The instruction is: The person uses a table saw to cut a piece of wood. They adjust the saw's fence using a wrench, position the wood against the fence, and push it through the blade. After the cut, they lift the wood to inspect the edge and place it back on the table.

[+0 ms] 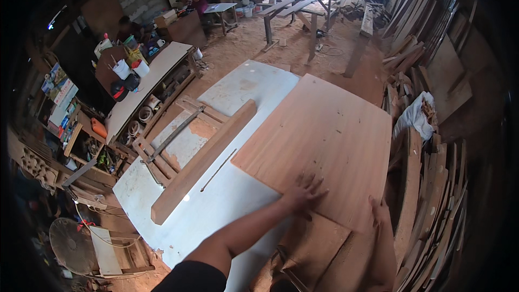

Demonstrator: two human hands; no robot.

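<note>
Two hands rest on one large plywood sheet (324, 140): the left hand (305, 193) on its near edge, the right hand (379, 210) at its near right corner. Left of the sheet lie one long wooden beam (203, 162) and one pale tabletop (216, 205). Beyond the sheet, two white cups (131, 68) stand on one workbench (151, 81), and two people are in view.

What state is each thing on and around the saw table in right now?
Plywood sheet: lying flat on the table, near edge under both hands.
Left hand: fingers spread, pressed flat on the sheet.
Right hand: gripping the sheet's near right corner.
Wooden fence board: lying flat, diagonal beside the blade slot.
White saw table: partly covered by the sheet.
</note>
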